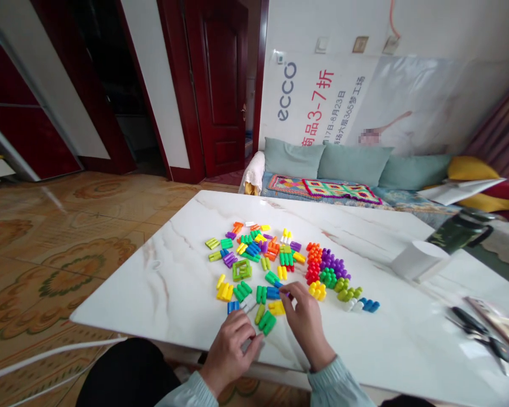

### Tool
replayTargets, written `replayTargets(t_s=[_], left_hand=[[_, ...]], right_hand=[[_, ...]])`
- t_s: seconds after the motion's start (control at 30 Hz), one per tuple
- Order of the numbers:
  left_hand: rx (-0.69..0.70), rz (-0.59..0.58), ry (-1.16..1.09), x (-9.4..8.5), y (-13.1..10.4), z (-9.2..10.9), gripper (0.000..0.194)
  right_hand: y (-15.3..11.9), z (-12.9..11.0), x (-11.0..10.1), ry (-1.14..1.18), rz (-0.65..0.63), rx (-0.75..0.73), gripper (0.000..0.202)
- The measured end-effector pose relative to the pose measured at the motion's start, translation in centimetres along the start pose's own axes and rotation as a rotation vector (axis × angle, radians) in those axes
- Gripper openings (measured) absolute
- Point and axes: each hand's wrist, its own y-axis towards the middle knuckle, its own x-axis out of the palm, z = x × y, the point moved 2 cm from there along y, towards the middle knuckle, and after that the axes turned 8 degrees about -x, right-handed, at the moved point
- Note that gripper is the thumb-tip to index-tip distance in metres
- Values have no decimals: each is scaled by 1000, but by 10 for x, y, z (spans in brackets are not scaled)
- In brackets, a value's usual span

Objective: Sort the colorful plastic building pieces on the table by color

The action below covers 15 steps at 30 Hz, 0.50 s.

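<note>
My right hand (304, 321) reaches over the near side of the block pile, thumb and fingertips pinched at a small plastic building block, mostly covered, with purple showing beside blue. Close to those fingertips lie a blue block (273, 293) and a yellow block (276, 308). My left hand (234, 349) is near the table's front edge with its fingers curled in and thumb close to the index finger; whatever they hold, if anything, is hidden. Beside it are a green block (267, 322), a white block (248, 304) and a blue block (233, 307).
Mixed loose blocks spread beyond my hands, among them a lime square block (241, 270). To the right, blocks are grouped by colour: red (313, 271), purple (333, 262), yellow (317, 290). A paper roll (419, 261), camouflage mug (460, 230) and scissors (483, 333) occupy the table's right.
</note>
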Motion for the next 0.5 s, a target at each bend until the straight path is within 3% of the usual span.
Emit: replayTargets(t_s=[0.07,0.2,0.37,0.5], left_hand=[[-7,2,1,0,0,-1,23],[2,27,-21,0,-2,-4,23],[29,30,-59,0,-1,-7,22],[45,26,-59,2,-2,-10,21]], right_hand=[[36,-7,6,-209,-119,52,16],[85,-16,32,-340,-159,101,23],[92,-15,59,-423,-138,157,22],[89,-12,54,-385,-100,156,21]])
